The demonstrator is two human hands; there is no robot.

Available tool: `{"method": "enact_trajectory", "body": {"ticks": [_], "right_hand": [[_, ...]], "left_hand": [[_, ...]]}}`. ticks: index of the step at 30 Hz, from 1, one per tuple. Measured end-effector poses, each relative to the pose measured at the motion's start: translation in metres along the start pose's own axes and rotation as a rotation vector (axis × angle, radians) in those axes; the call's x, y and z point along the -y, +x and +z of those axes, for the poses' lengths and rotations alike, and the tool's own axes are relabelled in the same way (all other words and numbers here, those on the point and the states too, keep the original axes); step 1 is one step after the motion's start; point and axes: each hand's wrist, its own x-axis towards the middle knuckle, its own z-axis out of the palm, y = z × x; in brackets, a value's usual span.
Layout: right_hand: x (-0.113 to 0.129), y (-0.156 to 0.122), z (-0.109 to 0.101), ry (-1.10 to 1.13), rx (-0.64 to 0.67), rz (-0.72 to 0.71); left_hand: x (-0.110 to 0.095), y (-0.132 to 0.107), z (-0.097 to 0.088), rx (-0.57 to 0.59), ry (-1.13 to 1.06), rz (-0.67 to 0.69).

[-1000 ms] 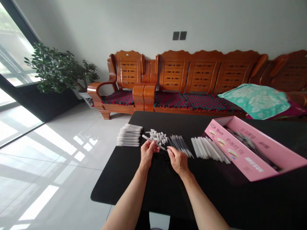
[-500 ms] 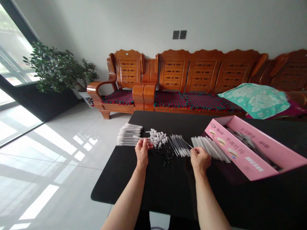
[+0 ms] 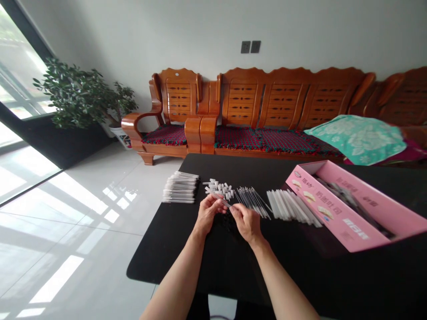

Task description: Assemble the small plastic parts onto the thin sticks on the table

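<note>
The left grip (image 3: 208, 212) and right grip (image 3: 247, 222) were closed, fingers pinched on a thin clear tube (image 3: 223, 201) above a black counter (image 3: 300, 266).
The tube ran between the two hands, just over a scatter of small black pieces (image 3: 227, 221) partly hidden beneath them. Farther along the counter, from left to right, lay a stack of white-tipped tubes (image 3: 180, 187), a cluster of white plastic caps (image 3: 218, 189), a fan of slender clear rods (image 3: 251, 202), and a row of wider translucent tubes (image 3: 290, 206). To the right sat an open pink cardboard box (image 3: 336, 213) with printed sides, holding a dark heap of items (image 3: 347, 198) too blurred to identify.
</note>
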Motion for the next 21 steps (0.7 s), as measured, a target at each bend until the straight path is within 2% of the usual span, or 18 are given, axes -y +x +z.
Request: {"method": "enact_trajectory", "body": {"ticks": [2, 8, 12, 16, 21], "right_hand": [[0.003, 0.000, -0.001, 0.068, 0.050, -0.006], [0.001, 0.002, -0.017, 0.412, 0.172, 0.103], [-0.002, 0.003, -0.016, 0.651, 0.269, 0.262], [-0.006, 0.002, -0.014, 0.807, 0.359, 0.350], [-0.013, 0.001, -0.012, 0.914, 0.356, 0.393]], "left_hand": [[-0.002, 0.002, -0.001, -0.013, -0.023, 0.006], [-0.010, 0.008, -0.011, -0.176, -0.135, 0.095], [-0.012, 0.007, -0.012, -0.194, -0.117, 0.106], [-0.013, 0.006, -0.009, -0.187, -0.094, 0.101], [-0.009, 0.006, -0.010, -0.176, -0.029, 0.107]]}}
